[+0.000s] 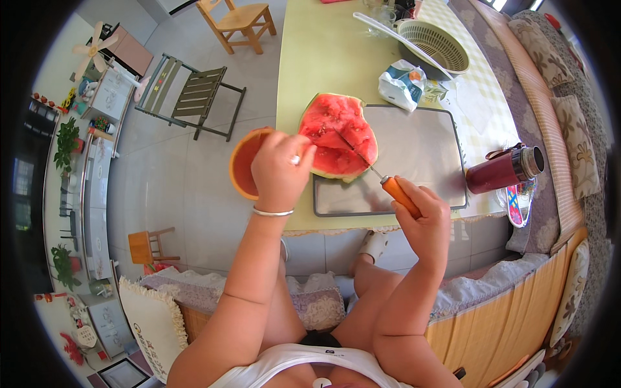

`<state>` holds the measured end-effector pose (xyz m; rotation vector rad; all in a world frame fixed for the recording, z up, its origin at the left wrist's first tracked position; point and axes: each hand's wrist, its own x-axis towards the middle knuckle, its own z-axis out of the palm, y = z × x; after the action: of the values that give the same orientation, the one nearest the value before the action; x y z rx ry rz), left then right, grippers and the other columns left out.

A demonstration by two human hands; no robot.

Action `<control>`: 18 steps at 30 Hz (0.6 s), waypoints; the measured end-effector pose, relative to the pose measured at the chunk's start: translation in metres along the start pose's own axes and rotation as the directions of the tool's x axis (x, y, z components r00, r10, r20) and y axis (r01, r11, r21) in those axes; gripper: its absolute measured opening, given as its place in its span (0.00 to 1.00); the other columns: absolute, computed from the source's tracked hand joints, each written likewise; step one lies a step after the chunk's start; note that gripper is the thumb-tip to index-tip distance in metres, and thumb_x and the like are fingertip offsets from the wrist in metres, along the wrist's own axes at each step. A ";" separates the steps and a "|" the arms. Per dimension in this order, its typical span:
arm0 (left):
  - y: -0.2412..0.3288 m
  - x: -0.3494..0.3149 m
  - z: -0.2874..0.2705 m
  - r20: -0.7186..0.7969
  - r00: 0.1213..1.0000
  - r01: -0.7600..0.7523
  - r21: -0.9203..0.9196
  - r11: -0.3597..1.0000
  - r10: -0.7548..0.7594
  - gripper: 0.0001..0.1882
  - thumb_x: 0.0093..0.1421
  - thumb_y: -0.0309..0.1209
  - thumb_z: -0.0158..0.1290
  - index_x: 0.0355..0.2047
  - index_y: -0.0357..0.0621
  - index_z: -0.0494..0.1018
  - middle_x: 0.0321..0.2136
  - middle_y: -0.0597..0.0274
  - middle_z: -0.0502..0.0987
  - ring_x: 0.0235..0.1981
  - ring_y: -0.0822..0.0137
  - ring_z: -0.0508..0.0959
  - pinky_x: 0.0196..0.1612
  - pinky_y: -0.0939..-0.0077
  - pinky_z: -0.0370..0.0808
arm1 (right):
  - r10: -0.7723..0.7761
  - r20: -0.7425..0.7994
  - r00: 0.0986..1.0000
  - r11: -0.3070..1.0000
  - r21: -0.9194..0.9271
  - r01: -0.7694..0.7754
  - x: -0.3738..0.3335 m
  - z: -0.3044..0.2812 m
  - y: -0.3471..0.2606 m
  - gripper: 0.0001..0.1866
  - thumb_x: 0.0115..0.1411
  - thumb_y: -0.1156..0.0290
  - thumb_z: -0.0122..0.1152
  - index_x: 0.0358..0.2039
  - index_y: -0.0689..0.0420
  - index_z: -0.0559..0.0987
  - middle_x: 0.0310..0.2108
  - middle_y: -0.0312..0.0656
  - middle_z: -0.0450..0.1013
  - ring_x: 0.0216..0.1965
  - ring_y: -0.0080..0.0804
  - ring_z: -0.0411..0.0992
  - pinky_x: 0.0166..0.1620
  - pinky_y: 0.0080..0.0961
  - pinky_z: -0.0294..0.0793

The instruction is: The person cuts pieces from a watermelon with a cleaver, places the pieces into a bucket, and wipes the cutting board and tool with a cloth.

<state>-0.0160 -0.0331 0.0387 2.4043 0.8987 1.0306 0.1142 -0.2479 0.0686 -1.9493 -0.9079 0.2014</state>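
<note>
Right hand: the right hand (pixel 424 210) is wrapping its fingers around the orange handle of a knife (pixel 394 187); the blade is pointing away and leftward from this hand, its far part sinking into red flesh.
Left hand: the left hand (pixel 281 161) is curling its fingers, thumb and forefinger coming close together at the near left edge of the fruit; whether they are pinching anything, I cannot tell; a ring and a pale bracelet are showing.
Watermelon: the cut watermelon (pixel 330 119) is lying just beyond and to the right of the left hand, and leftward beyond the right hand, its scooped flesh facing up.
Bowl: an orange-rimmed bowl (pixel 240 165) is sitting just left of the left hand, which is partly covering it; contact between them is hard to tell.
Board: a grey metallic board (pixel 414 155) is lying just beyond the right hand, the melon overlapping its left end.
Desk: the yellow-green desk (pixel 317 52) is stretching away beyond both hands; a dark red bottle (pixel 495 173) is lying to the right of the right hand; a white package (pixel 402 84) is resting past the board, and a colander (pixel 433 42) is sitting farther out.
Floor: a folding chair (pixel 194 94) is standing well left of and beyond the left hand.
</note>
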 end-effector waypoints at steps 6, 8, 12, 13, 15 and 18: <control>0.018 0.004 0.000 -0.056 0.994 -0.090 0.056 0.994 0.093 0.08 0.54 0.24 0.59 0.35 0.44 0.80 0.30 0.57 0.77 0.29 0.59 0.77 0.31 0.70 0.73 | 0.006 0.009 1.000 1.000 0.031 -0.006 0.005 -0.001 0.004 0.19 0.47 0.80 0.65 0.43 0.58 0.81 0.24 0.44 0.72 0.21 0.33 0.69 0.28 0.26 0.69; 0.012 0.015 -0.003 -0.068 0.990 -0.123 0.046 0.991 0.126 0.09 0.54 0.25 0.59 0.37 0.44 0.80 0.31 0.58 0.77 0.29 0.58 0.77 0.32 0.70 0.73 | 0.010 0.008 1.000 0.997 0.073 -0.010 0.007 -0.001 0.004 0.19 0.47 0.79 0.65 0.43 0.58 0.81 0.24 0.44 0.73 0.22 0.35 0.70 0.29 0.27 0.70; 0.018 0.027 -0.002 0.176 0.973 -0.162 0.066 0.985 0.148 0.11 0.52 0.26 0.60 0.38 0.44 0.80 0.29 0.59 0.76 0.29 0.60 0.77 0.31 0.69 0.74 | 0.048 0.016 0.999 0.990 0.129 -0.049 0.008 -0.002 0.012 0.19 0.48 0.80 0.65 0.44 0.59 0.81 0.26 0.45 0.74 0.24 0.34 0.72 0.31 0.26 0.71; 0.023 0.030 0.000 0.230 0.959 -0.191 0.078 0.979 0.168 0.11 0.52 0.26 0.61 0.38 0.45 0.80 0.28 0.60 0.75 0.29 0.60 0.77 0.31 0.69 0.74 | 0.059 0.020 0.998 0.986 0.154 -0.061 0.008 -0.002 0.015 0.19 0.48 0.80 0.65 0.44 0.59 0.81 0.26 0.45 0.75 0.25 0.34 0.72 0.31 0.26 0.72; 0.028 0.033 0.006 0.258 0.936 -0.280 0.129 0.951 0.240 0.12 0.49 0.25 0.61 0.36 0.45 0.79 0.28 0.61 0.75 0.28 0.60 0.77 0.30 0.68 0.75 | 0.094 0.040 0.995 0.972 0.213 -0.100 0.008 -0.001 0.019 0.19 0.48 0.80 0.65 0.44 0.60 0.81 0.27 0.44 0.76 0.25 0.31 0.73 0.32 0.25 0.72; 0.031 0.038 0.016 0.289 0.897 -0.383 0.123 0.916 0.336 0.13 0.45 0.24 0.62 0.33 0.45 0.78 0.28 0.62 0.74 0.28 0.60 0.77 0.29 0.67 0.75 | 0.156 0.071 0.985 0.943 0.287 -0.170 0.008 0.001 0.023 0.19 0.50 0.80 0.65 0.45 0.61 0.80 0.28 0.43 0.77 0.26 0.25 0.73 0.32 0.23 0.72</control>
<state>0.0287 -0.0307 0.0642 2.8487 0.4764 0.7432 0.1312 -0.2489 0.0514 -1.7475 -0.7012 0.4552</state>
